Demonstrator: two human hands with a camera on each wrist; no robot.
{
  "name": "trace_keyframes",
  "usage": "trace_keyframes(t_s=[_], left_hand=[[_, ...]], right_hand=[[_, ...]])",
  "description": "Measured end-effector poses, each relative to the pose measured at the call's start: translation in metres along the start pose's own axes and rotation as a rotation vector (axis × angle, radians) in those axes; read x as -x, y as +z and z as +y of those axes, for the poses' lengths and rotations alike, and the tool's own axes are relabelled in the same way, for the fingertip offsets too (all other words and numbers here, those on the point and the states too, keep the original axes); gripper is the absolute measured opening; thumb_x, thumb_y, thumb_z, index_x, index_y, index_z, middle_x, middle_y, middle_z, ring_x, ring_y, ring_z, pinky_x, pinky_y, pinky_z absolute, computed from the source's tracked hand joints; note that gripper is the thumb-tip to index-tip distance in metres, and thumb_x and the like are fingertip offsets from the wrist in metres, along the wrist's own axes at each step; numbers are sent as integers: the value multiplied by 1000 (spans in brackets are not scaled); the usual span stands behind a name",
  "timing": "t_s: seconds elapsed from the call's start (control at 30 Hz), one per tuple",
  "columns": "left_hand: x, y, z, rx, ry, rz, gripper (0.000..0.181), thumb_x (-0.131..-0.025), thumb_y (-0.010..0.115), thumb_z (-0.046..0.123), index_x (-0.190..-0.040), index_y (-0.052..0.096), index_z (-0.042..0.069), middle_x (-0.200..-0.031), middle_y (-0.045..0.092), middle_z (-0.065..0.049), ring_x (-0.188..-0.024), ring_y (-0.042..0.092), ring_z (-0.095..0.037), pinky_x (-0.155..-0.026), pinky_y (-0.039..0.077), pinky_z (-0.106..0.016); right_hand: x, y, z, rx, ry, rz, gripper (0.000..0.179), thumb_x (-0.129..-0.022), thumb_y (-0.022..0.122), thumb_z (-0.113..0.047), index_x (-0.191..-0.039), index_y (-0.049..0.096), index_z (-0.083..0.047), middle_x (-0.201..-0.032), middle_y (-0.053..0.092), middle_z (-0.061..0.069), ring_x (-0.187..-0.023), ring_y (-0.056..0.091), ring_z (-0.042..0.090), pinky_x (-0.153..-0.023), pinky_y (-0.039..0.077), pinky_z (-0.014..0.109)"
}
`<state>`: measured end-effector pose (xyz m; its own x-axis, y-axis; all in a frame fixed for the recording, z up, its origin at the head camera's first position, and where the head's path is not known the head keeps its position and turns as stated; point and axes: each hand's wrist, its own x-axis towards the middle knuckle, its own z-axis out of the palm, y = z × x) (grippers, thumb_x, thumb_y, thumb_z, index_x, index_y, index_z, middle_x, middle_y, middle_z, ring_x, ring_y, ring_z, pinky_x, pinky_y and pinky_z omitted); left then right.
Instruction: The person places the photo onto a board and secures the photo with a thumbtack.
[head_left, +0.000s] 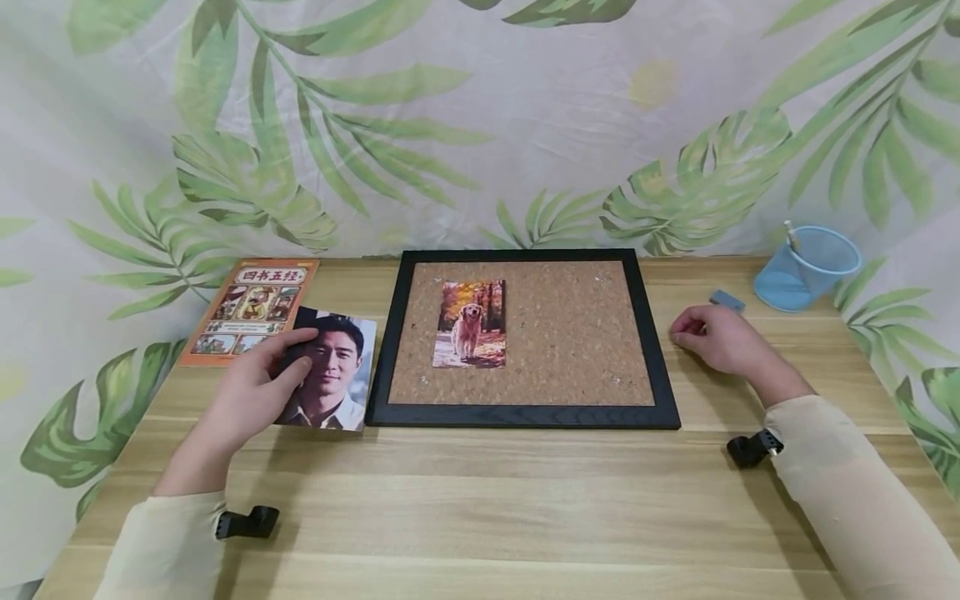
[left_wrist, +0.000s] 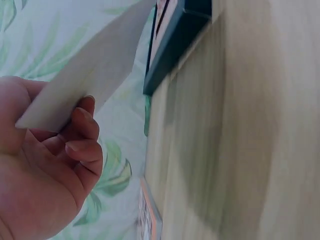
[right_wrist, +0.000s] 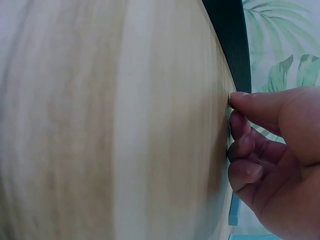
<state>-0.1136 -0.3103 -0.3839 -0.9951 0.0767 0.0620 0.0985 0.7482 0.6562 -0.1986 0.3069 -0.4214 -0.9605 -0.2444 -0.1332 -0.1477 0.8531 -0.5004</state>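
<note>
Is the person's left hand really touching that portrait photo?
Touching: the left wrist view shows the left hand gripping the portrait photo by one end, fingertips against its pale back.

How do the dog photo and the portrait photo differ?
The dog photo lies on the corkboard; the portrait photo is held by the left hand. The dog photo has vivid reds and oranges; the portrait photo has muted tones. Both are rectangular.
</note>
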Motion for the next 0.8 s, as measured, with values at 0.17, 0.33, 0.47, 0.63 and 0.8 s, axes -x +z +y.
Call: trace_keyframes(t_s=[0.17, 0.33, 0.47, 0.63, 0.8], left_hand=[[-6, 6, 13, 41, 31, -21, 45, -110, 60, 15, -154, 60, 7, -83, 59, -10, -71, 53, -7, -58, 47, -25], [-13, 17, 23, 104, 47, -62, 47, -110, 62, 15, -156, 58, 6, -103, 67, -18, -79, 57, -8, -62, 51, -22], [-22, 30, 34, 134, 60, -93, 49, -110, 63, 16, -157, 56, 6, -99, 63, -15, -80, 56, -11, -64, 50, -23], [-36, 49, 51, 166, 85, -174, 53, -112, 58, 17, -163, 49, 10, -82, 51, -7, -73, 50, -16, -61, 45, -27], [-50, 68, 69, 168, 125, -262, 55, -112, 56, 18, -166, 45, 11, -82, 50, -6, -73, 49, -21, -62, 43, -30]], right_hand=[[2, 0, 0, -1, -3, 8, 14, -106, 66, -10, -106, 74, 2, -94, 72, 14, -88, 63, 24, -78, 48, 37], [8, -2, -4, -8, 3, 39, 15, -106, 66, -12, -105, 72, 1, -97, 72, 16, -87, 63, 25, -78, 48, 37], [13, -4, -6, -12, 5, 52, 16, -107, 66, -13, -107, 72, 2, -99, 72, 17, -87, 63, 25, -77, 48, 37], [18, -4, -8, -5, 9, 61, 18, -108, 65, -15, -109, 73, 1, -101, 74, 18, -89, 64, 25, -78, 49, 36], [21, -5, -12, 3, -7, 74, 18, -107, 66, -14, -111, 74, 1, -103, 75, 18, -91, 66, 27, -78, 50, 38]])
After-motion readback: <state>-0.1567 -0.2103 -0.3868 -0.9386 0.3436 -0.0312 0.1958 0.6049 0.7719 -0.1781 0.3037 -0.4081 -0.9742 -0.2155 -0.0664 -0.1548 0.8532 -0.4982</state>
